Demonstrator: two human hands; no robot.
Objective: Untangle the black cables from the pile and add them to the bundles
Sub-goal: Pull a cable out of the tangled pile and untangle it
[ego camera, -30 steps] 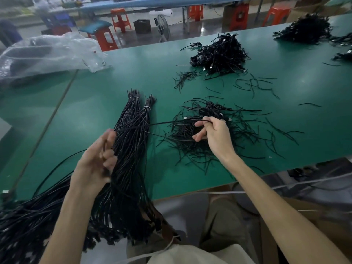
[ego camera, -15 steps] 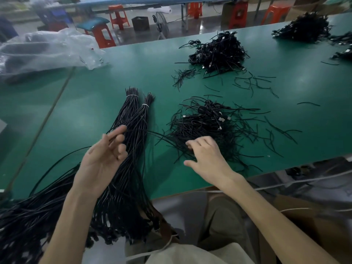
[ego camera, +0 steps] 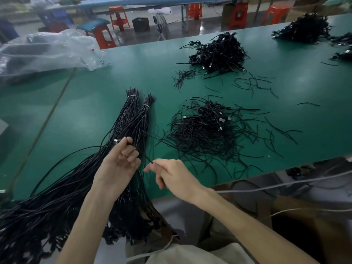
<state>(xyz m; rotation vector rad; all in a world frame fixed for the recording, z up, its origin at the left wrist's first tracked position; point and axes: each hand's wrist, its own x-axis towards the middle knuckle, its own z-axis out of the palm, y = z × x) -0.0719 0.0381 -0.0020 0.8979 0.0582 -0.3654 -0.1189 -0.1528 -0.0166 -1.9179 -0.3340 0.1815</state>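
Surface: a green table fills most of the head view, with its near edge crossing at 5 o'clock. Orange stools and a fan stand on the floor beyond it at 12 o'clock.
Left hand: the left hand is raised over the bundles at 7 o'clock from centre. Its fingers are curled round a black cable, and a metal connector shows at the thumb tip.
Right hand: the right hand is at 6 o'clock, just beside the left. Its thumb and forefinger pinch the same cable, and the other fingers are loosely curled.
Cable: the black cable spans the short gap between the two hands. A strand leads off toward the pile at 2 o'clock, but I cannot tell whether it is the same one.
Bundles: two bundles lie side by side, touching, with their tips toward 12 o'clock. Each has a white tie near the tip, and the near ends hang over the table edge.
Pile: the tangled pile lies near the bundles, at their 3 o'clock, with small metal plugs in it.
Loose cables: untied loose cables fan out toward 8 o'clock.
Heaps: a second heap sits at 1 o'clock, with short offcuts scattered beside it.
Bag: a crumpled clear plastic bag lies at 10 o'clock.
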